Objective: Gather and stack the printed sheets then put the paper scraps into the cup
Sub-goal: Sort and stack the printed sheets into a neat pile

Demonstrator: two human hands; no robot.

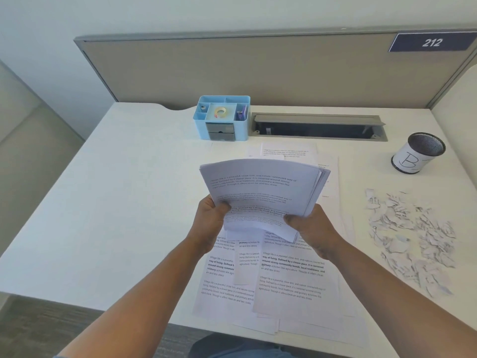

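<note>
Under the held stack [260,192], loose sheets [289,277] half hidden, print blurred

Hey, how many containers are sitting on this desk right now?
2: a blue organizer at the back centre, and a mesh cup marked B at the back right. None looks hidden.

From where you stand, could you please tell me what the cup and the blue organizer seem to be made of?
The cup looks like black metal mesh: its inner wall shows a fine grid, matte. A white paper band with a handwritten letter wraps its outside. The blue organizer seems to be molded plastic, smooth and slightly glossy, with even pale-blue walls and rounded corners; its small gray drawers look like plastic too, though that is less certain.
</note>
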